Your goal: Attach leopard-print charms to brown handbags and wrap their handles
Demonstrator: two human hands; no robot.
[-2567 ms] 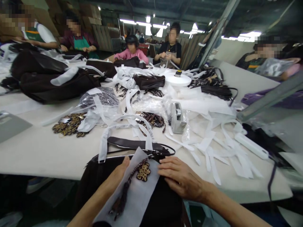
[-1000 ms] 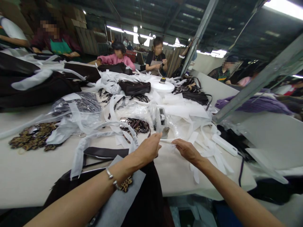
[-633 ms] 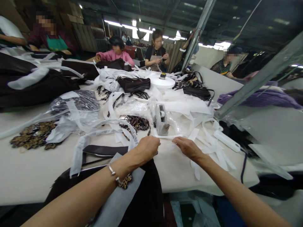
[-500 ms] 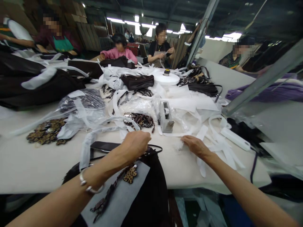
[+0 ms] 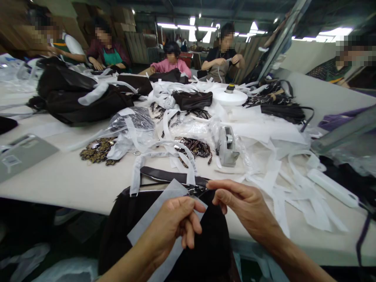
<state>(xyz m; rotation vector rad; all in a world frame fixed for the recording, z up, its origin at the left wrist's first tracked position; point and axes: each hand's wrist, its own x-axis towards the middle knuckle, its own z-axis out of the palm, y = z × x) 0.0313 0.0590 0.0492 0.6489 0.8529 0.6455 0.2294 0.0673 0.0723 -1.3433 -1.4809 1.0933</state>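
Observation:
A black bag lies at the table's front edge, with its zipper and dark handle at the top. White wrapping covers another handle. Over the bag's front slants a pale sheet of paper. My left hand hovers in front of that sheet, fingers loosely bent and apart, with nothing visible in them. The leopard-patterned charm is hidden from sight, probably behind this hand. At the zipper's right end, beside a metal clasp, my right hand touches the dark strap end with its index fingertip, thumb apart.
A grey tape dispenser stands beyond the bag. Braided cords, leopard-patterned pieces and white strips lie around. A white-handled tool is at right. Several people work across the table; a metal post rises at right.
My right hand has moved left from the tabletop to the bag's zipper end. My left hand has come off the bag's top edge and loosened its fist. The view has turned left.

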